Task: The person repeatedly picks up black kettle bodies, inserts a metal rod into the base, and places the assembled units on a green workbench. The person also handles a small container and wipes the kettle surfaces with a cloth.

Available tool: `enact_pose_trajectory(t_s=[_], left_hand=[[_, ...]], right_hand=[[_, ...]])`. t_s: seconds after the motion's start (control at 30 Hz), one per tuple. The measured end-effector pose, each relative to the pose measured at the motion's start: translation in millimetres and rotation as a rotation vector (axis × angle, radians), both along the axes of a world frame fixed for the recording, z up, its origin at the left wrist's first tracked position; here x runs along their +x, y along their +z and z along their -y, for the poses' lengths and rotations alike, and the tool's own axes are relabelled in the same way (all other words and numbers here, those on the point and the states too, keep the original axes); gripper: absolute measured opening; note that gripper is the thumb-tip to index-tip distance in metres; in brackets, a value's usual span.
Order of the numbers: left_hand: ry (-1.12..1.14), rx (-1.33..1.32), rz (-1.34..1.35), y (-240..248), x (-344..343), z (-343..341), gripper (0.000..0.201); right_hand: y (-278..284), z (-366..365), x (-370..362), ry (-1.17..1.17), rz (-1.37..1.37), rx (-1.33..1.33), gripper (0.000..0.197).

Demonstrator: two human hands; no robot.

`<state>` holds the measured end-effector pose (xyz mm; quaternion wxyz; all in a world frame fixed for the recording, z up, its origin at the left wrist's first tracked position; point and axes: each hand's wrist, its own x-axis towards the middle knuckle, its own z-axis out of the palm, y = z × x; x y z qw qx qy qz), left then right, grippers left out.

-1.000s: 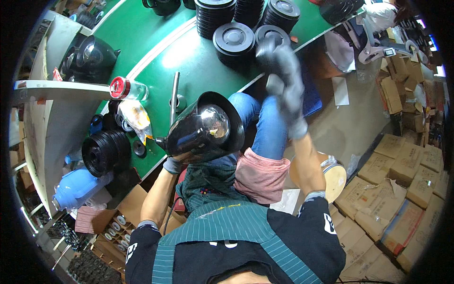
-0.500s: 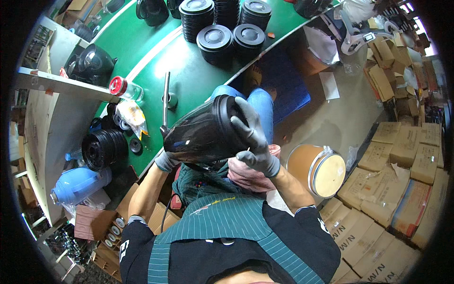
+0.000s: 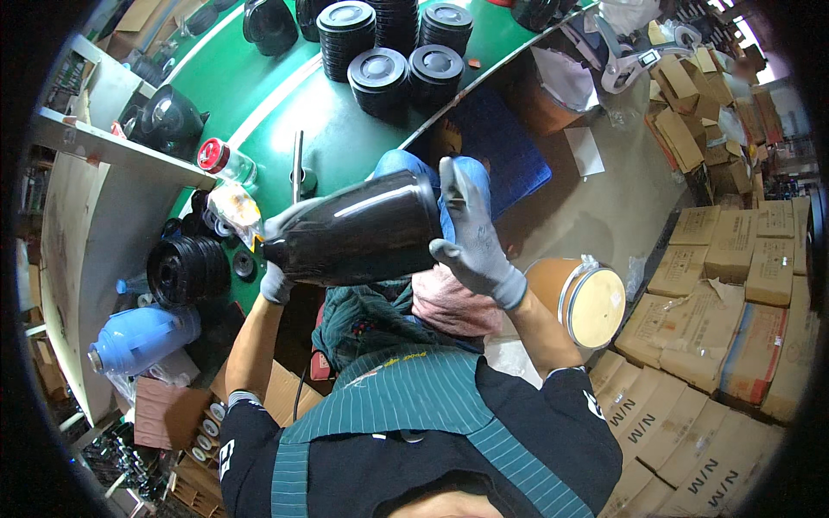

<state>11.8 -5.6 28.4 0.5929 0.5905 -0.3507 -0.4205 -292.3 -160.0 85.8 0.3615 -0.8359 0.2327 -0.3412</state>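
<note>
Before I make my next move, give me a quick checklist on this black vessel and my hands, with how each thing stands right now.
1. Left hand has hold of the black vessel: ok, gripping its narrow end.
2. Right hand gripping too: not ok, it is open beside the wide end.
3. Black vessel upright: not ok, it is held sideways.
4. Inside of the black vessel free of debris: cannot tell, the inside is hidden.
5. Gloves on both hands: ok, both grey.
6. Stacks of black discs standing on the green table: ok.
</note>
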Motion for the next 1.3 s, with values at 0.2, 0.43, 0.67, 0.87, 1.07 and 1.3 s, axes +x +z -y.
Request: enact_pose_trajectory(t_s=[0.2, 0.43, 0.67, 0.87, 1.07, 1.3], left_hand=[[-0.098, -0.31, 0.945, 64.6, -16.7, 9.3, 0.042], [-0.093, -0.033, 0.13, 9.8, 10.3, -4.1, 0.043], [-0.206, -0.489, 1.116, 69.8, -8.9, 16.1, 0.04], [-0.09, -0.045, 0.205, -11.7, 7.7, -11.0, 0.044], [-0.304, -0.523, 1.19, 75.9, -7.9, 20.5, 0.042], [-0.186, -0.105, 0.013, -61.6, 14.8, -25.4, 0.05]], right_hand=[[-38.3, 12.9, 7.0, 0.168, 0.034, 0.653, 0.065], [-8.2, 3.9, -7.6, 0.265, -0.079, 0.317, 0.1], [-16.5, 17.3, 7.5, 0.323, -0.029, 0.891, 0.085], [-16.1, -10.2, 3.3, 0.271, 0.069, 0.514, 0.103], [8.6, -9.3, 17.3, 0.042, -0.043, 0.891, 0.076], [17.3, -21.7, 8.0, 0.195, 0.102, 0.237, 0.098]])
